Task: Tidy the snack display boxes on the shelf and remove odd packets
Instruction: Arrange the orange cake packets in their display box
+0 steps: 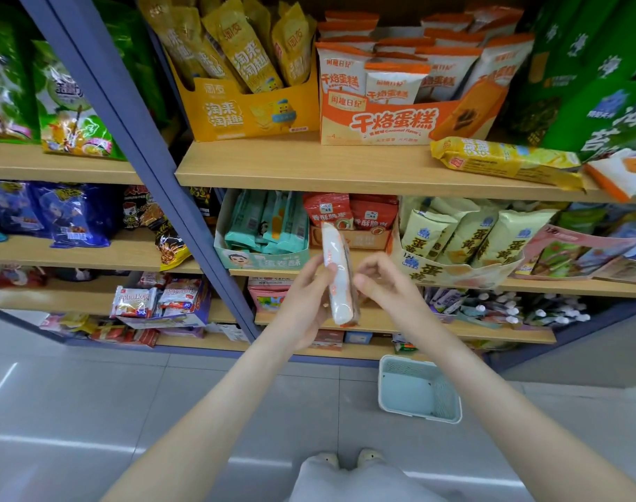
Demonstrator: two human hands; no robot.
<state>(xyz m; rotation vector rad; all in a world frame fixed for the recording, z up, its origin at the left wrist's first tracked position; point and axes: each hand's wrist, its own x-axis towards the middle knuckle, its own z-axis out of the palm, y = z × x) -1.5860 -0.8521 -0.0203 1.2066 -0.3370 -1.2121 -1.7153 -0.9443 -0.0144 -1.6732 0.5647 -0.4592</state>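
Note:
My left hand (303, 302) grips a white and orange snack packet (337, 280), held upright and edge-on in front of the middle shelf. My right hand (385, 284) touches the packet's right side with loosely bent fingers. Above stand the orange and white display box (385, 121) of matching packets and a yellow display box (251, 114). One yellow packet (505, 163) lies loose on the top shelf (309, 168), with an orange and white packet (621, 173) beside it at the right edge.
A teal display box (258, 257), a small box of red packets (352, 219) and a cream display box (454, 262) stand on the middle shelf. A pale blue basket (418, 387) sits on the tiled floor below. A blue shelf post (157, 168) runs down at left.

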